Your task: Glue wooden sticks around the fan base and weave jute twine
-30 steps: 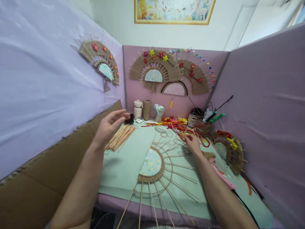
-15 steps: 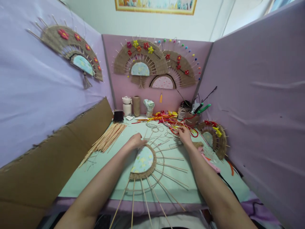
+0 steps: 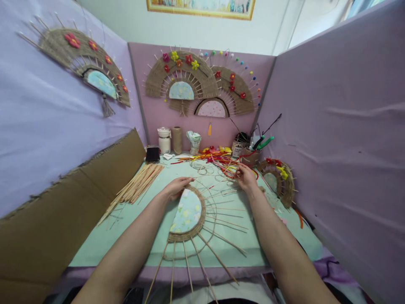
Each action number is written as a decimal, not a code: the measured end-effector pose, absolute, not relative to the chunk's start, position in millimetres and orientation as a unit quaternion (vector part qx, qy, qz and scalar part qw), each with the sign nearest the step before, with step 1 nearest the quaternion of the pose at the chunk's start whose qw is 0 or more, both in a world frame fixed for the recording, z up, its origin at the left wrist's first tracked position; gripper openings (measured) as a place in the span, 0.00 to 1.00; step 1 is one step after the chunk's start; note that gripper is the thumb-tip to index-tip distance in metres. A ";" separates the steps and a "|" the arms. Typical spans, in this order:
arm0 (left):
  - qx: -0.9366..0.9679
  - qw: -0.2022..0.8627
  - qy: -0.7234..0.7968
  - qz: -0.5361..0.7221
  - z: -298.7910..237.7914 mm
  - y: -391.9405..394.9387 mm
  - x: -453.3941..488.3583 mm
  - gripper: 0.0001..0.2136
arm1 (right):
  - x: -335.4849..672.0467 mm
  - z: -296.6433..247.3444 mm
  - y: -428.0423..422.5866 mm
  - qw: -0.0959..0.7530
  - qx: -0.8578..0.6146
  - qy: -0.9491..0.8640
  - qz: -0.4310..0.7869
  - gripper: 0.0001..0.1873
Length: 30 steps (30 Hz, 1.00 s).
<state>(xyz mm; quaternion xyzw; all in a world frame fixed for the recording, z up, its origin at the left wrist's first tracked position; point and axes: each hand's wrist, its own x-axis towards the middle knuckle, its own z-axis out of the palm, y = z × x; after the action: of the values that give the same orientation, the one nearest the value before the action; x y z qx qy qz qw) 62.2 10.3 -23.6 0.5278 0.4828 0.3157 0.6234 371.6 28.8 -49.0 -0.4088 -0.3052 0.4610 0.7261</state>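
Note:
A half-round fan frame [image 3: 187, 211] lies on the table in front of me. Its flat centre is covered in pale blue floral cloth, edged by a band of wound brown twine, and thin wooden sticks spread out from it. One loop of twine crosses the sticks further out. My left hand [image 3: 177, 188] is closed on the frame's upper end, thumb and fingers by the top sticks. To the right, beyond the stick tips, my right hand [image 3: 246, 176] pinches a thin strand of twine, hard to make out against the loose coils.
Loose sticks [image 3: 136, 185] lie at the left beside a cardboard panel [image 3: 72, 181]. Coloured pipe cleaners [image 3: 218, 158] are heaped at the back. A jar [image 3: 164, 141], a twine spool [image 3: 177, 140] and a tool pot [image 3: 249, 157] stand there. A small finished fan [image 3: 284, 190] leans at right.
The view has shifted slightly. My left hand has changed its hold at the frame's upper end, with its fingers now stretched further along the top. My right hand keeps its pinch.

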 end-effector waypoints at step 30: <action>0.484 0.627 0.429 0.434 -31.5 14.0 74.7 0.14 | 281.7 31.7 33.8 0.226 -0.494 -0.835 0.092 0.10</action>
<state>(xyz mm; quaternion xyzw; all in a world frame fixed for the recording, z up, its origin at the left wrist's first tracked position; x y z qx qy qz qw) 74.7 14.0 -31.5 0.4843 0.4290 0.4336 0.6272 281.7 33.8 31.7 -0.4936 -0.8348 0.0924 0.2258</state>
